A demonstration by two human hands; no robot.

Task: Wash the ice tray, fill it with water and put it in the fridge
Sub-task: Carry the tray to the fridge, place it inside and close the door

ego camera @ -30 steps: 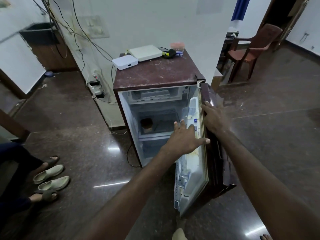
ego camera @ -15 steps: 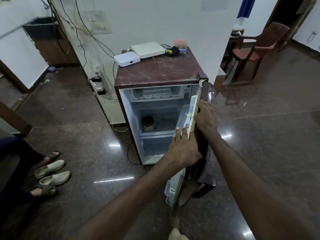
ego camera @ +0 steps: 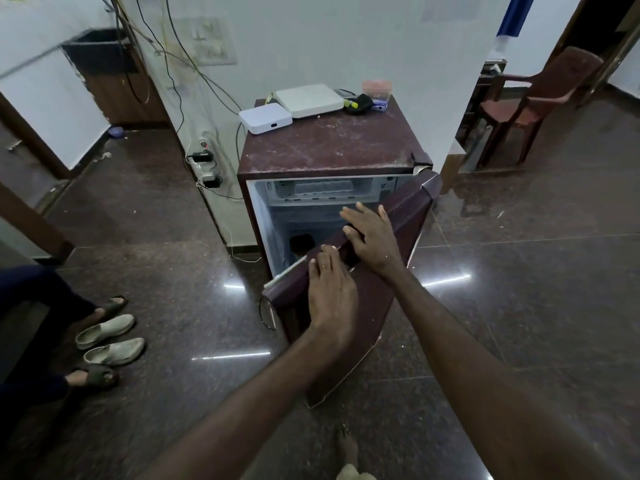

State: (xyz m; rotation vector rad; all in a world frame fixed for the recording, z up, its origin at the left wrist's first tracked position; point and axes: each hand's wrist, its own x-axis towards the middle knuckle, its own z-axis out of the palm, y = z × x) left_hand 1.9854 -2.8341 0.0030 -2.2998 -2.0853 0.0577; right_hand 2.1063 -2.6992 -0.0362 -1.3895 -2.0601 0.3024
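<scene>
A: What is in the small maroon fridge (ego camera: 329,147)?
B: A pale plastic ice tray (ego camera: 322,186), in its top freezer compartment.
A: The hands?
B: The left hand (ego camera: 330,292) and right hand (ego camera: 372,233) press the half-open door (ego camera: 410,206), each grip spread flat.

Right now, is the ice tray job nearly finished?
Nearly. What looks like the ice tray already sits in the freezer shelf at the top inside the fridge; water in it cannot be seen. The left hand and right hand press flat on the half-open door. Only shutting it remains.
</scene>
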